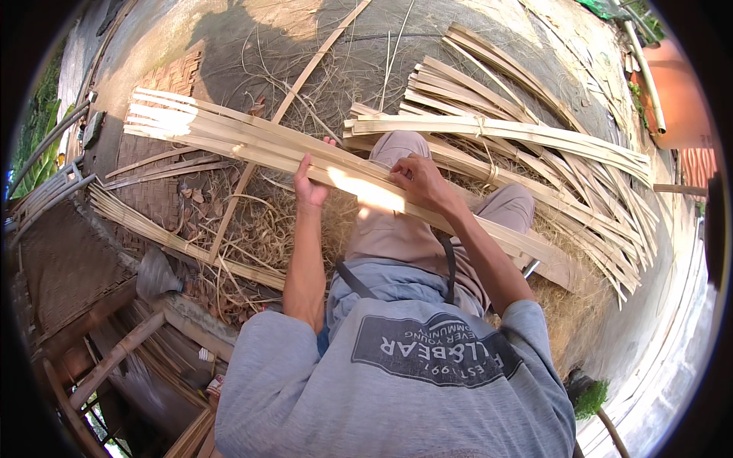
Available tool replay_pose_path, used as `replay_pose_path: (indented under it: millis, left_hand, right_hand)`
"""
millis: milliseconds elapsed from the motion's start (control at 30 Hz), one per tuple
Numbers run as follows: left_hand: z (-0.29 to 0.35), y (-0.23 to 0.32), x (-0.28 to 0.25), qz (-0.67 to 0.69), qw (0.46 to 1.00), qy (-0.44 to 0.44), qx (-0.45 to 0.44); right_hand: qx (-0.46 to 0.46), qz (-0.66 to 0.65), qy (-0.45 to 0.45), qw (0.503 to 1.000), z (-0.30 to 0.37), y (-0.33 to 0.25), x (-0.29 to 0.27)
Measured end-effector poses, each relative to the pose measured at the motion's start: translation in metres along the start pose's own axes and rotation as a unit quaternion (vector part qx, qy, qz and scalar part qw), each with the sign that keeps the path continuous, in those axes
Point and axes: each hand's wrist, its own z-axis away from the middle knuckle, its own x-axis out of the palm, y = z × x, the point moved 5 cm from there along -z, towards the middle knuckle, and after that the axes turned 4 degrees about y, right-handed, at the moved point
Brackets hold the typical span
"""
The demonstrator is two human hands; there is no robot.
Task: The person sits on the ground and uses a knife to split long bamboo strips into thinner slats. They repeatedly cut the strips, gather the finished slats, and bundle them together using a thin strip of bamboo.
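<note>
A long bundle of flat, pale bamboo strips (pixel 263 148) lies slantwise across my lap, its far left end fanned into several separate strips. My left hand (pixel 311 185) is closed around the bundle from below, with the thumb on the near side and fingertips showing past the far edge. On top of the bundle, above my thigh, my right hand (pixel 418 180) has its fingers bent and pressed together. What those fingers pinch is hidden. Bright sunlight falls on the strips between my two hands.
Tied bundles of bamboo strips (pixel 519 133) spread over the ground at the right. Another strip bundle (pixel 183 243) lies at the left beside a woven mat (pixel 145 202). Thin shavings (pixel 248 229) and dry leaves litter the floor. An orange container (pixel 676 95) stands at the far right.
</note>
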Motion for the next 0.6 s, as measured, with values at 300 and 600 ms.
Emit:
replay_pose_path:
  millis: [300, 600]
  left_hand:
    - [0.004, 0.001, 0.001, -0.004, 1.000, -0.006, 0.008]
    - [0.002, -0.002, -0.001, 0.039, 0.999, -0.010, -0.003]
  right_hand:
    - [-0.005, -0.010, 0.261, 0.965, -0.026, -0.036, -0.060]
    - [0.190, 0.102, -0.051, 0.975, -0.001, -0.008, -0.106]
